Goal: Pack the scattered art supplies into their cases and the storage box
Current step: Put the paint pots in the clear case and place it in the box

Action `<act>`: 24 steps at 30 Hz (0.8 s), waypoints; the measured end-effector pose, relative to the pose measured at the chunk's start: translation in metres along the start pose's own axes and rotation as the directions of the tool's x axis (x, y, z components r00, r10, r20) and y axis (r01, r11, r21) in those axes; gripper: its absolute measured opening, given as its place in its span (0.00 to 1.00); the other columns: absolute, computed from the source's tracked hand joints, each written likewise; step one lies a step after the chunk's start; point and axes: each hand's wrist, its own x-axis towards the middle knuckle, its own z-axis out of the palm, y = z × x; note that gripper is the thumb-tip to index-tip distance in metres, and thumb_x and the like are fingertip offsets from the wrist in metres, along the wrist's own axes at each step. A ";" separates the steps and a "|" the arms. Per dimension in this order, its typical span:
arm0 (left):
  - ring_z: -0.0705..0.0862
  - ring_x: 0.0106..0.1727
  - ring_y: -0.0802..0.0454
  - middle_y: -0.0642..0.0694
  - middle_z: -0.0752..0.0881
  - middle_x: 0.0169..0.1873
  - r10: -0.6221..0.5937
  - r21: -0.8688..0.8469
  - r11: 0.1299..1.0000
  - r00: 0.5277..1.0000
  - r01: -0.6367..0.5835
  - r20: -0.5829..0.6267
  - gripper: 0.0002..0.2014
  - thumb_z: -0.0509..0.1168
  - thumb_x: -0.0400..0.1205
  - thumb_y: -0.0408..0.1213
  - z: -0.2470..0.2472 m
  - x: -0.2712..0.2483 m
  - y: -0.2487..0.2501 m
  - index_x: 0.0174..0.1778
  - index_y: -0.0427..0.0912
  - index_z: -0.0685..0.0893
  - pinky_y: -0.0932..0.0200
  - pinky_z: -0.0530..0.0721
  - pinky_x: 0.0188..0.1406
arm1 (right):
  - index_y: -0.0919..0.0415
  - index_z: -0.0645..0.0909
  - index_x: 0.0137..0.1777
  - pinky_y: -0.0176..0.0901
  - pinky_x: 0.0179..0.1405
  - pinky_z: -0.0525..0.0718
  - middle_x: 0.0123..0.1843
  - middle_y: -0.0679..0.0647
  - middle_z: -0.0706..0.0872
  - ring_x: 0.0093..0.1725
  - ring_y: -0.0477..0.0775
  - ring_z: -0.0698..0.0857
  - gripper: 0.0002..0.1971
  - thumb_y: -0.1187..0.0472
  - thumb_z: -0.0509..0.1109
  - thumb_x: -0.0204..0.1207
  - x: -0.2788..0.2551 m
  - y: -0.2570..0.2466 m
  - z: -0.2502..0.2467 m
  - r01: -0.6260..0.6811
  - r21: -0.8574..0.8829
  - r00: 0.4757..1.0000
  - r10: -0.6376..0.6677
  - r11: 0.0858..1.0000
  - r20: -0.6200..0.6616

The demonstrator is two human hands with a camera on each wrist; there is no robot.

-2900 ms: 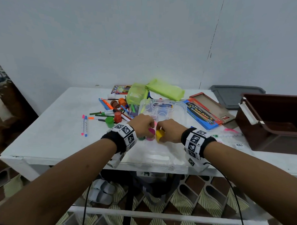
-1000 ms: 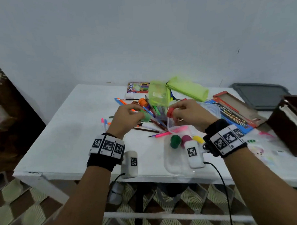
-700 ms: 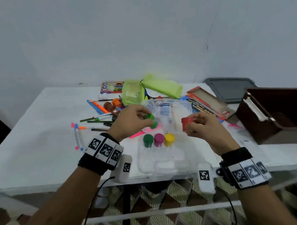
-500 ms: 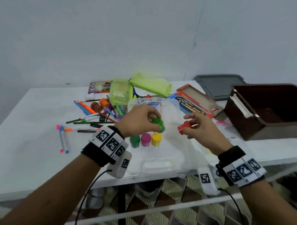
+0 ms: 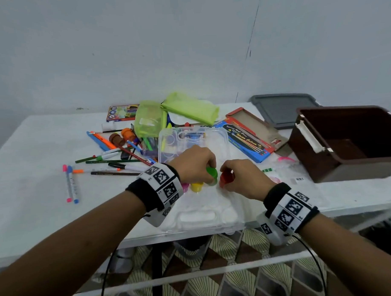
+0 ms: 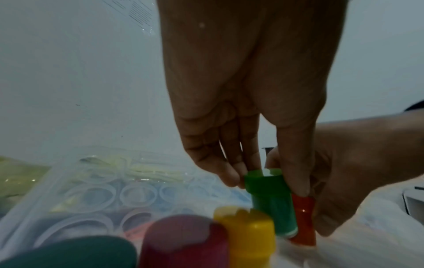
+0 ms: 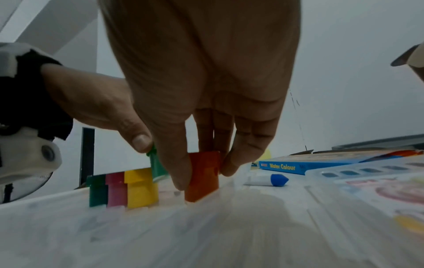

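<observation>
Three capped paint pots, dark green [image 7: 97,190], magenta [image 7: 115,189] and yellow [image 7: 140,186], stand in a row in the clear plastic case [image 5: 205,211], crowding my working space on the left. My left hand [image 5: 194,164] pinches a tilted light-green pot [image 6: 270,203] just beside the yellow one; my right hand [image 5: 243,178] pinches a red pot [image 7: 203,175] touching the tray. Only my right wrist view shows a blue-capped tube [image 7: 267,179] lying behind.

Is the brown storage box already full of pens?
No, the brown plastic storage box looks empty inside, while the pens lie scattered on the white table.
</observation>
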 end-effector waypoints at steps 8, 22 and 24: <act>0.82 0.49 0.47 0.45 0.87 0.48 -0.029 0.014 0.999 0.999 0.028 0.032 0.14 0.76 0.70 0.42 0.020 0.006 -0.001 0.51 0.44 0.87 0.55 0.81 0.41 | 0.56 0.84 0.57 0.49 0.46 0.81 0.49 0.54 0.81 0.47 0.55 0.80 0.14 0.54 0.75 0.73 0.003 -0.006 0.004 0.000 -0.106 1.000 0.003 0.994 0.028; 0.80 0.48 0.50 0.46 0.86 0.49 -0.088 0.050 0.995 0.996 0.086 0.029 0.18 0.79 0.68 0.44 0.025 0.010 0.000 0.51 0.44 0.87 0.54 0.82 0.46 | 0.56 0.85 0.61 0.52 0.52 0.82 0.52 0.56 0.85 0.51 0.58 0.82 0.16 0.56 0.74 0.74 -0.002 -0.001 -0.006 0.114 -0.095 0.989 -0.104 0.989 0.106; 0.80 0.50 0.50 0.46 0.85 0.51 -0.107 0.067 0.992 0.993 0.105 0.039 0.19 0.80 0.68 0.45 0.024 0.010 0.001 0.53 0.45 0.86 0.53 0.83 0.49 | 0.56 0.84 0.62 0.50 0.51 0.82 0.54 0.57 0.84 0.52 0.58 0.82 0.16 0.56 0.74 0.75 -0.001 0.001 -0.006 0.114 -0.116 0.989 -0.102 0.987 0.108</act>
